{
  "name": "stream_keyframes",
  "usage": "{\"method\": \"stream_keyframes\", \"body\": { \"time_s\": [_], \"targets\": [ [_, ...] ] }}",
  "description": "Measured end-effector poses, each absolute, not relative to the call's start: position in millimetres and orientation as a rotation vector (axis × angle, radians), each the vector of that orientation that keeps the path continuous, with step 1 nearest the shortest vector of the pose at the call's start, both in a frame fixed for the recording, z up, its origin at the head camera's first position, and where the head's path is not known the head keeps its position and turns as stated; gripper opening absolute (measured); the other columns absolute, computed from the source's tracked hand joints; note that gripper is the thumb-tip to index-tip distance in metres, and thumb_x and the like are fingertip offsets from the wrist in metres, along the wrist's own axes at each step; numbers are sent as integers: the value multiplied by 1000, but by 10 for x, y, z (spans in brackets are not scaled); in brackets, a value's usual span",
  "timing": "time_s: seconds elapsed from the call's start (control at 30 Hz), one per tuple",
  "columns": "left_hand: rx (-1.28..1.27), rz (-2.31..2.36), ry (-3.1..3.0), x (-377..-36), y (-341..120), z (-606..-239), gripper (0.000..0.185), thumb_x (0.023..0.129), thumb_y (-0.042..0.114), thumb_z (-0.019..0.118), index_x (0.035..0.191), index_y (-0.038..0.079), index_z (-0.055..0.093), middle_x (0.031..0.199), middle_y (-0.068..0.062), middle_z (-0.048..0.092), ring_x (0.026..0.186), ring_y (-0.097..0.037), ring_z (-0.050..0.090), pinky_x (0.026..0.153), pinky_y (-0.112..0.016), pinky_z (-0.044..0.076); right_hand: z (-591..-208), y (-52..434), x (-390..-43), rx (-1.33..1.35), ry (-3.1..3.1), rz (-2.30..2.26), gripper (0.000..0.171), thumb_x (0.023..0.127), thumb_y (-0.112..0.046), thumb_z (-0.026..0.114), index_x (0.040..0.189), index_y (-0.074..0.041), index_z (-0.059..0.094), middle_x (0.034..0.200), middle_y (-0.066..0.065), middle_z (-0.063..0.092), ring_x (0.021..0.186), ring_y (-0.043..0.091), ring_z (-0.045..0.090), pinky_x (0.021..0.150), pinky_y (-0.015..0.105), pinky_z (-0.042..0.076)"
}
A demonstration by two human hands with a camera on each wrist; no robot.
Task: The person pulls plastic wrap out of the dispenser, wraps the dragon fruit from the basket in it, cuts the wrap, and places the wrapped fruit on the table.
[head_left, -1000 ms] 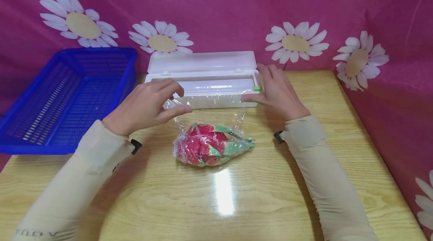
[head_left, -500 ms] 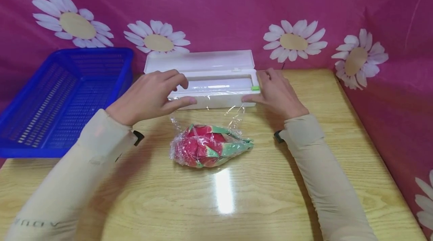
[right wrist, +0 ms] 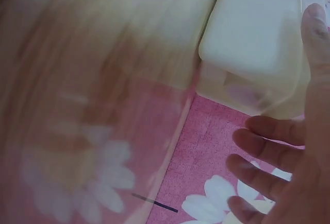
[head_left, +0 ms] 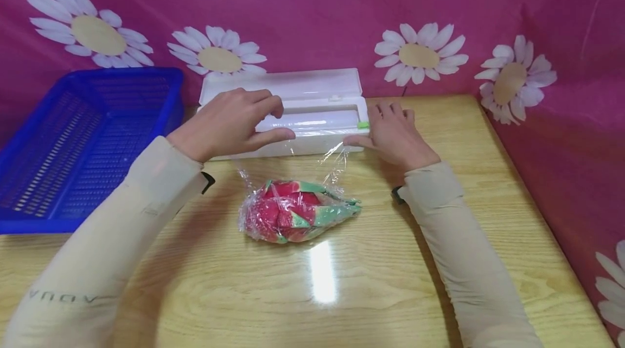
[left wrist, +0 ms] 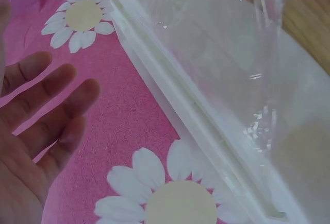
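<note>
A white cling film dispenser (head_left: 312, 144) stands at the back of the table with its lid (head_left: 293, 83) tipped back. Inside lies a roll of film (head_left: 317, 120), and a green slider (head_left: 363, 125) sits at the right end. Clear film (head_left: 332, 160) runs from the box to a dragon fruit (head_left: 293, 212) wrapped in film on the table. My left hand (head_left: 239, 122) hovers over the box's left part, thumb and fingers spread apart around nothing. My right hand (head_left: 393, 133) is at the box's right end, thumb along the front corner, fingers loosely extended beside the end wall.
A blue plastic basket (head_left: 97, 120) stands at the left of the wooden table (head_left: 390, 283). A pink cloth with white daisies (head_left: 312, 17) hangs behind the table and down its right side.
My left hand has moved right and slightly up along the box, covering more of it. The right hand keeps its place at the box's right end. The whole view has shifted a little.
</note>
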State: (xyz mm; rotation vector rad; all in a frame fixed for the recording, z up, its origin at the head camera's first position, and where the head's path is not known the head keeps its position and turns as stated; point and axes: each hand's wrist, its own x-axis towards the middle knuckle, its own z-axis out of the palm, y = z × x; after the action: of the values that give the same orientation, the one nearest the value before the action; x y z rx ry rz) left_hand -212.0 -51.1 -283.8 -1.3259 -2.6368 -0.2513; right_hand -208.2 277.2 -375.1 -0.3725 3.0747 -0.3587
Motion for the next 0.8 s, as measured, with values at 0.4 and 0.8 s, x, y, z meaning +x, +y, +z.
{"method": "stream_keyframes", "body": {
  "time_s": [0.4, 0.8],
  "targets": [
    [-1430, -233, -2632, -2346, -301, -2861, 43, 98, 51, 65, 104, 9, 68, 91, -8, 71, 71, -23, 63, 69, -41, 54, -3793, 2800, -2106, -390, 3033, -384, 81, 93, -72, 57, 126, 1, 46, 113, 16, 51, 105, 34, 41, 88, 46, 39],
    [-1487, -253, -2601, -2496, -59, -2924, 42, 100, 50, 64, 104, 8, 69, 90, -7, 69, 76, -23, 63, 75, -40, 54, -3797, 2798, -2118, -398, 3013, -415, 78, 93, -69, 60, 121, 2, 47, 104, 15, 51, 97, 31, 41, 84, 41, 36]
  ]
}}
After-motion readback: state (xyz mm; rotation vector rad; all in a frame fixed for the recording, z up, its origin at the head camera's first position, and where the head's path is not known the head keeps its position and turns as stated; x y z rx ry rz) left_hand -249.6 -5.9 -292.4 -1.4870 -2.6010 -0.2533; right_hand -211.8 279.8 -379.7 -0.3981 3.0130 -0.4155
